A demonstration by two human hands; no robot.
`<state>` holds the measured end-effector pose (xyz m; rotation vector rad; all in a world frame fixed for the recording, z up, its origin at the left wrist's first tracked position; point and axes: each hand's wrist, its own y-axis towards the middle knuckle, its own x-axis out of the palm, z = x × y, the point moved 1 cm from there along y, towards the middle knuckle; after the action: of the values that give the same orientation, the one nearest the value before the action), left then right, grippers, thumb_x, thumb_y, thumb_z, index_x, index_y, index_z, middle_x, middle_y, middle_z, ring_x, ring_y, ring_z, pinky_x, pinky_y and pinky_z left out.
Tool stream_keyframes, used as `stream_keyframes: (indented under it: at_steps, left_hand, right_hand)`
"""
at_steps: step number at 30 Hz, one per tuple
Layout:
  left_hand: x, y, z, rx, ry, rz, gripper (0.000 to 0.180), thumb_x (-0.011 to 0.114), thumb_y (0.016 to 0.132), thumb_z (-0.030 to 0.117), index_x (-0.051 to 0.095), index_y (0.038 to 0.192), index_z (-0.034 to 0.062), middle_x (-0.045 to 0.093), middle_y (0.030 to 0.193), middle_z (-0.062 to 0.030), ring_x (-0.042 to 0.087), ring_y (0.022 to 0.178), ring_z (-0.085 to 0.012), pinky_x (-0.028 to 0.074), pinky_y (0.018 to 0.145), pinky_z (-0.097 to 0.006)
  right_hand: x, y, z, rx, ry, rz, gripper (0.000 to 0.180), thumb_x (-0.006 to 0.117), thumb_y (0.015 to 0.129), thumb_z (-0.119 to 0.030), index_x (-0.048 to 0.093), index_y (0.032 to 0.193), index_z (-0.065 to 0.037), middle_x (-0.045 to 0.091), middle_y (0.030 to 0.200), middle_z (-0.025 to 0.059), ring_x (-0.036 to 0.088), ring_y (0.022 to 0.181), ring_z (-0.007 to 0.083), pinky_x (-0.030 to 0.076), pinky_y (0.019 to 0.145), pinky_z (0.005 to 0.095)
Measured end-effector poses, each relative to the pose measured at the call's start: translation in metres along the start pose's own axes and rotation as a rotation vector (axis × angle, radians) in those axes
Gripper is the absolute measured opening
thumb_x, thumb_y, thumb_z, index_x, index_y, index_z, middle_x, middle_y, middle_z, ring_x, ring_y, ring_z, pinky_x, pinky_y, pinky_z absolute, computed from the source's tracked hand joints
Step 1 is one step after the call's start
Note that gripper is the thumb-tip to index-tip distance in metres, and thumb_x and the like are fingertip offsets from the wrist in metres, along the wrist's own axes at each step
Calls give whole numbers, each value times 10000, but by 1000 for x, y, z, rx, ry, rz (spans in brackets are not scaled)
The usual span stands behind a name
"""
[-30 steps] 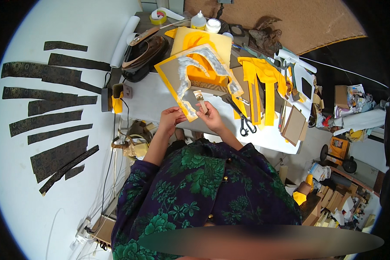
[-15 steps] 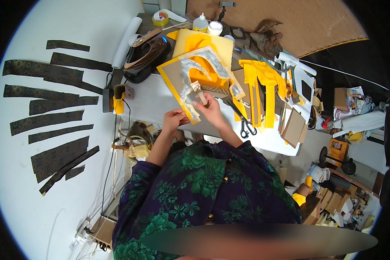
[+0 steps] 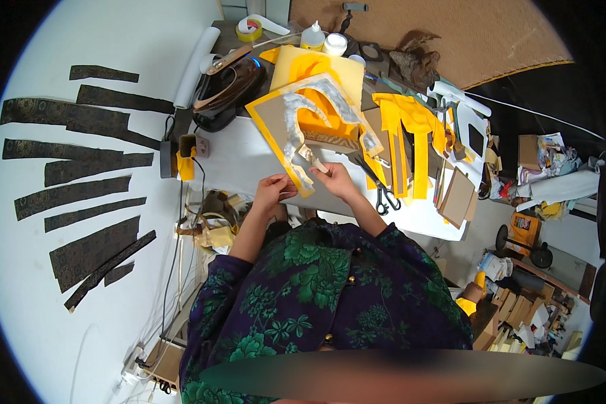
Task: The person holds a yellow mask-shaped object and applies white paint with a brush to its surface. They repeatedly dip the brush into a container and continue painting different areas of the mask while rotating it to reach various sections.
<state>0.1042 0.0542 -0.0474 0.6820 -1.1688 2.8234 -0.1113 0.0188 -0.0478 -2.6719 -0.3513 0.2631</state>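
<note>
My left hand [image 3: 274,190] pinches the lower left edge of a grey-brown board [image 3: 271,113] with a yellow border and a large curved cut-out. Whitish paste is smeared along the cut-out's rim. In my right hand [image 3: 339,182] is a small flat brush [image 3: 310,157], its bristles against the narrow lower strip of the board. Through the opening shows a bright yellow piece [image 3: 316,121] lying beneath. To the right of my right hand lie black-handled scissors [image 3: 382,188], partly beside yellow fabric strips [image 3: 421,161].
A dark clothes iron [image 3: 229,87] stands at the back left, near a roll of tape [image 3: 249,29]. A squeeze bottle [image 3: 312,36] and a white jar [image 3: 334,44] stand at the back. Brown boards [image 3: 456,196] lie at the table's right. Dark patterned strips [image 3: 71,195] hang on the left wall.
The brush has moved down along the board's inner edge, and my right hand has shifted slightly right and down with it. My left hand keeps hold of the board.
</note>
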Motion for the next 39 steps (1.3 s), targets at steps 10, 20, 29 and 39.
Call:
stream_keyframes:
  at_steps: [10,20,29,39]
  left_hand:
    - [1,4,-12,18,2,-6,215,614,961,134,653,1103,-23,704,956,-105,695,845,-209,595,805,-354]
    - [19,-3,-5,12,31,37,183,609,944,95,636,1080,-24,699,986,-109,704,852,-229,595,790,-357]
    - [-18,5,-6,-8,-15,45,256,563,974,122,599,1181,-24,695,1047,-146,699,897,-244,586,818,-366]
    - [-49,83,114,827,731,304,243,630,925,128,607,1100,-38,679,979,-141,676,857,-232,542,760,-318]
  right_hand:
    - [7,-19,-15,-43,-195,-71,222,633,889,-208,723,963,-18,613,596,35,529,513,137,428,521,321]
    - [18,-57,-67,-265,-445,-83,353,611,856,-105,680,1199,-54,598,623,79,522,496,143,429,504,308]
    - [-18,-63,-83,-14,389,0,248,598,989,-175,663,1181,-33,404,633,-97,313,525,16,239,487,204]
    - [-53,-89,-56,-175,503,221,124,660,950,-127,676,925,-6,461,639,-61,336,524,37,252,483,225]
